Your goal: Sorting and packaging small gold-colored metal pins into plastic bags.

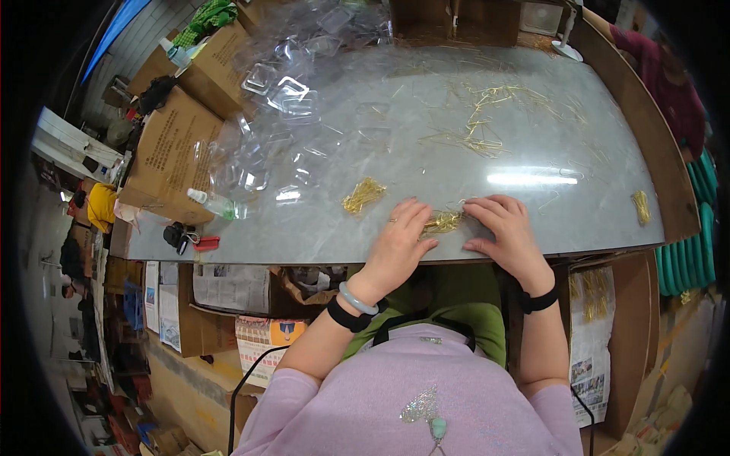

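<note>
Near the front edge of the grey table, a small bundle of gold wire hooks (444, 222) lies between my two hands. My left hand (401, 237) is closed about its left end, thumb on the near side and fingers on the far side. At the right end, my right hand (502, 229) is curled the same way. The hook ends under my fingers are hidden. Just left of my left hand sits a heap of similar gold hooks (364, 195).
Loose gold wire hooks (494, 114) are scattered farther back. Another gold bundle (642, 207) lies at the right edge. Clear plastic boxes (296, 99) pile up at the back left, beside cardboard cartons (171, 148). A small bottle (213, 203) and red-handled tool (205, 243) lie left.
</note>
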A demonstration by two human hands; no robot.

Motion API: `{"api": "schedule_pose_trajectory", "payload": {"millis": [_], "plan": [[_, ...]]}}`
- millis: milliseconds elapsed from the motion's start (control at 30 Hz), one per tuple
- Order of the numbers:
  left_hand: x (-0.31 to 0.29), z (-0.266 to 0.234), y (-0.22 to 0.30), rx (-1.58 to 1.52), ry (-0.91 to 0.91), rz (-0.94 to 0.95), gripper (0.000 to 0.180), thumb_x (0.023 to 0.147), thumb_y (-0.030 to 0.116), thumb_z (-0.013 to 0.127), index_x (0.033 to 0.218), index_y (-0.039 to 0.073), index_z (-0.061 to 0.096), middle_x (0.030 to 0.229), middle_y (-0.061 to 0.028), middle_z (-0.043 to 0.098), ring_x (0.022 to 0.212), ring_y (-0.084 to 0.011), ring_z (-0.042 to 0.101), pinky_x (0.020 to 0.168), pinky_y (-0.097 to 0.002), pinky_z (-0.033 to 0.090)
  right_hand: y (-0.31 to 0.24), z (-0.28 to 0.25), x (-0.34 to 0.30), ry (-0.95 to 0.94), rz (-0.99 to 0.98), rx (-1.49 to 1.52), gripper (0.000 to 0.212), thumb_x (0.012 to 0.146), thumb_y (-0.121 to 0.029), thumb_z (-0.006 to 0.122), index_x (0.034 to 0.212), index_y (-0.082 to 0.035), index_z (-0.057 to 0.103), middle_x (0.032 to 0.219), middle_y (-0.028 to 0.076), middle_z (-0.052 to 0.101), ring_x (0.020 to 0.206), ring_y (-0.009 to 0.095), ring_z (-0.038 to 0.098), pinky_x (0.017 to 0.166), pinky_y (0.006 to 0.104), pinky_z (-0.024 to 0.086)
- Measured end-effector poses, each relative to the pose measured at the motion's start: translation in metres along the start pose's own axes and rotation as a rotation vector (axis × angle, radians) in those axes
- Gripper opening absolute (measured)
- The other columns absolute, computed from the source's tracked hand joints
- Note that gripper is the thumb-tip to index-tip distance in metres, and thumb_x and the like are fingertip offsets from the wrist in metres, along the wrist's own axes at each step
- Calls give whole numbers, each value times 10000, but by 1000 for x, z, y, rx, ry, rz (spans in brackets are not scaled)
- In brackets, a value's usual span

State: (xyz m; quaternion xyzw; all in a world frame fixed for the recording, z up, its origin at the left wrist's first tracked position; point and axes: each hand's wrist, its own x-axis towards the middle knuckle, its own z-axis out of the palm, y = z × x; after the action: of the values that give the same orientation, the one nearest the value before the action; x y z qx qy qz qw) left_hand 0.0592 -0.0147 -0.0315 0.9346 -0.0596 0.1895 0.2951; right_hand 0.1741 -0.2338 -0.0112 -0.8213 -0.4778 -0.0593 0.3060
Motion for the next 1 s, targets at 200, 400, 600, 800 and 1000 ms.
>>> {"api": "schedule_pose_trajectory", "payload": {"millis": [200,400,600,800,1000], "plan": [[5,7,2,-99,-14,22,488,854,64,732,1307,-27,575,1313,-206,593,1310,-408,499,1105,-479,407,2,22,-3,146,19,159,466,736,-130,815,1175,-71,671,1131,94,664,1086,327,571,920,419,486],[4,4,5,-59,-29,54,615,825,207,797,1342,-18,553,1360,-197,566,1330,-407,479,1128,-482,391,-16,-4,-22,134,165,-56,222,770,-90,778,978,-72,704,952,76,652,948,314,594,861,429,486],[8,9,13,49,-34,33,640,821,269,801,1357,17,558,1353,-168,565,1327,-403,470,1097,-474,416,-27,33,-12,310,61,6,184,767,-77,770,934,-87,693,856,56,653,852,281,616,746,401,494],[5,10,9,57,-15,51,550,840,242,777,1319,40,596,1342,-142,572,1308,-398,482,1080,-468,431,-30,39,-13,400,364,275,245,856,18,634,1091,-45,662,1019,119,679,977,326,627,828,388,502],[6,10,11,70,3,47,514,858,215,759,1311,34,598,1331,-131,586,1318,-393,481,1068,-468,441,-27,26,-5,221,214,-188,429,805,63,600,1221,-39,626,1105,117,664,1117,332,567,966,466,436]]}}
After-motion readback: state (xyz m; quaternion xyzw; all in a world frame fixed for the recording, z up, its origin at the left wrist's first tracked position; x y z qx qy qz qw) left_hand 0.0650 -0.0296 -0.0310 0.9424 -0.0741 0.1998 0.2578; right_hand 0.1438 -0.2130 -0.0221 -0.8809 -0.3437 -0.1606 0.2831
